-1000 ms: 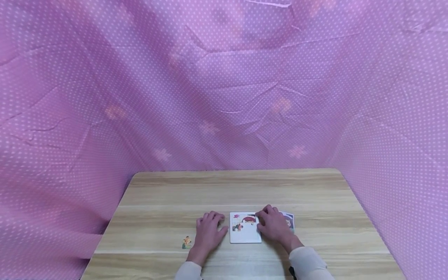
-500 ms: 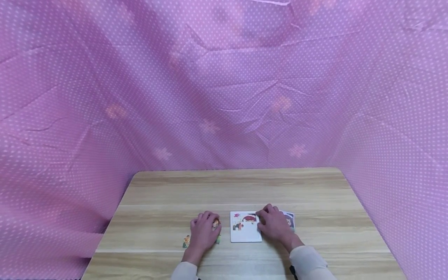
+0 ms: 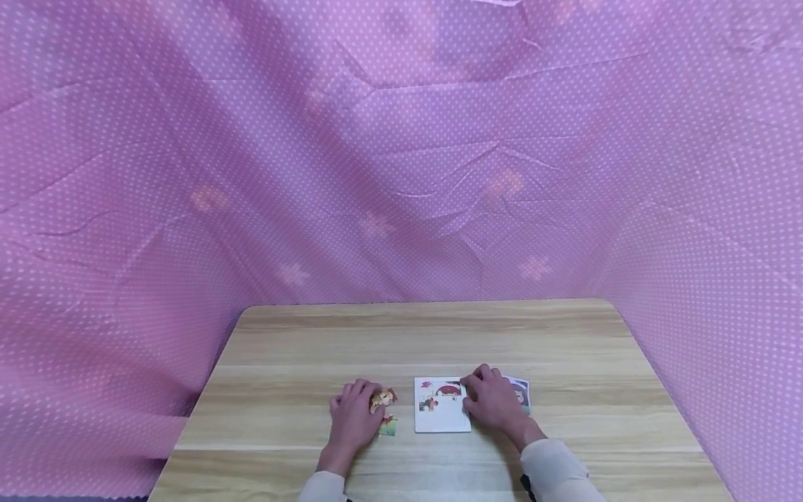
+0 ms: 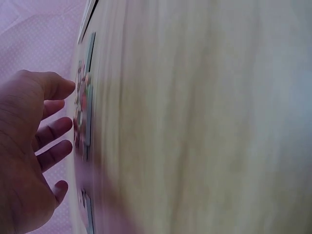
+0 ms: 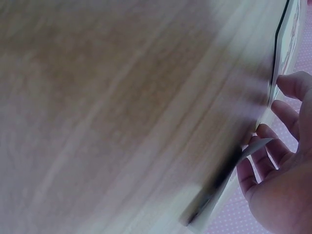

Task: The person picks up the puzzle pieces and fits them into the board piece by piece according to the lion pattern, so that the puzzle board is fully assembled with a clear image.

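In the head view my left hand (image 3: pixel 354 420) is over the table, left of the white puzzle board. Two colourful jigsaw pieces show at its right side: one with a face (image 3: pixel 384 399) and a green one (image 3: pixel 388 426). In the left wrist view the fingers of that hand (image 4: pixel 29 141) are loosely bent and apart, close to several pieces (image 4: pixel 89 117). My right hand (image 3: pixel 495 403) touches the right edge of the puzzle board (image 3: pixel 442 422), thumb and forefinger against it. A few pieces fill part of the board's upper area. Whatever lies under the left palm is hidden.
A printed picture card (image 3: pixel 521 394) lies behind the right hand, partly covered by it. In the right wrist view its bent corner (image 5: pixel 258 146) rises near the fingers. The wooden table (image 3: pixel 401 341) meets a pink dotted curtain (image 3: pixel 408 174) around it.
My left hand has moved left, away from the board, uncovering the face piece and the green piece; it now covers a piece that lay farther left. The right hand stays on the board's edge.
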Tool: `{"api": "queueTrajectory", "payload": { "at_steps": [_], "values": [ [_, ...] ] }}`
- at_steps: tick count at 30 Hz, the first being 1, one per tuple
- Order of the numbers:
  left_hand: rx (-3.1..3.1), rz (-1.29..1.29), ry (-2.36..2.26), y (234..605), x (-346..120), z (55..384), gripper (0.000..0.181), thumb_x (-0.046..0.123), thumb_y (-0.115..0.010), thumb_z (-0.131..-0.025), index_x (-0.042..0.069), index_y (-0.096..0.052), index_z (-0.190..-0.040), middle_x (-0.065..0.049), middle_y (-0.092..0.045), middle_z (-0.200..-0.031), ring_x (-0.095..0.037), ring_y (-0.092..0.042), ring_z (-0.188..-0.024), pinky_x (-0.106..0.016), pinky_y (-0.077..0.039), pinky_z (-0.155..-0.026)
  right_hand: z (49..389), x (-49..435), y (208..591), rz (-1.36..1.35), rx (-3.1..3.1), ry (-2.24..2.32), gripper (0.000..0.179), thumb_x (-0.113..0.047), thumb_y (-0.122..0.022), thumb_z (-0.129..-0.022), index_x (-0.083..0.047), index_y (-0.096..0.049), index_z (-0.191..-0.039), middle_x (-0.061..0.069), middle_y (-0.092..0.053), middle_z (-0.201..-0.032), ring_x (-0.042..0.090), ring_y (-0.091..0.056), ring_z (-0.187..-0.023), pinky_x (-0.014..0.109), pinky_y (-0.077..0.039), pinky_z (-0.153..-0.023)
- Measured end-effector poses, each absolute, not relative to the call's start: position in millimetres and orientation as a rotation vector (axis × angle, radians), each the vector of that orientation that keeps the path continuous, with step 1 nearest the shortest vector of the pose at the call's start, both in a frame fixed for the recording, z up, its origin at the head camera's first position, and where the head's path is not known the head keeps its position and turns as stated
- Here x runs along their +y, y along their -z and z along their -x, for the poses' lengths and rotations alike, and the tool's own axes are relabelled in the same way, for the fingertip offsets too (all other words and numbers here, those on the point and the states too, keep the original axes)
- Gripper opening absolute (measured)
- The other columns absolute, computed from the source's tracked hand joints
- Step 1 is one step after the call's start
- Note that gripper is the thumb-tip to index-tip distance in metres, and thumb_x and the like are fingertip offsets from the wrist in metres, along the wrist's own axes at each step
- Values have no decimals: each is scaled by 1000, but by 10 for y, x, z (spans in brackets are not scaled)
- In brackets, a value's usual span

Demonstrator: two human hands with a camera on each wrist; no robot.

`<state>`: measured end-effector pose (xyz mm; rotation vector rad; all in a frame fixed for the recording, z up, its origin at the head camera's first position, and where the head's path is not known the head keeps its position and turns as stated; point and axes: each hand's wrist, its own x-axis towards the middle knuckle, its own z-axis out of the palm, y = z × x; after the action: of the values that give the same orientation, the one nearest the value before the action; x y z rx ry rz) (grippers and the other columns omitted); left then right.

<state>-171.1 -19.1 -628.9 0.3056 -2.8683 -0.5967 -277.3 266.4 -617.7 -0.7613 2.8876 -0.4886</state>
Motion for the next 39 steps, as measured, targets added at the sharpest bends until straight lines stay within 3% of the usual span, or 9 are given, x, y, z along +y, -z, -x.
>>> {"api": "queueTrajectory", "payload": {
  "at_steps": [14,23,33,39],
  "values": [
    [-2925,-434,622,6248,-414,1686,45,32,-71,-72,22,-66,-116,0,-59,-115,-22,-47,-110,-58,-29,-96,2812,2612,6196,749,2904,487,40,-37,-68,-83,-25,-66,-121,0,-53,-113,20,-46,-97,39,-42,-85],
    [-2937,-351,621,6223,-610,1744,31,35,-73,-75,26,-68,-104,1,-58,-110,-22,-45,-108,-59,-26,-94,2842,2517,6174,728,2919,483,39,-37,-69,-83,-25,-66,-120,0,-54,-112,20,-46,-97,39,-42,-85],
    [-2949,-327,614,6241,-645,1747,30,36,-71,-78,23,-66,-105,0,-57,-112,-21,-45,-106,-57,-26,-94,2838,2508,6165,745,2912,480,39,-36,-67,-83,-23,-66,-120,0,-53,-111,20,-47,-98,41,-41,-87],
    [-2875,-353,763,6257,-632,1754,24,31,-73,-80,25,-62,-99,9,-63,-93,-15,-51,-94,-52,-25,-92,2836,2510,6159,738,2907,460,39,-37,-68,-83,-23,-65,-120,0,-53,-111,20,-46,-98,41,-41,-87]
  ]
}}
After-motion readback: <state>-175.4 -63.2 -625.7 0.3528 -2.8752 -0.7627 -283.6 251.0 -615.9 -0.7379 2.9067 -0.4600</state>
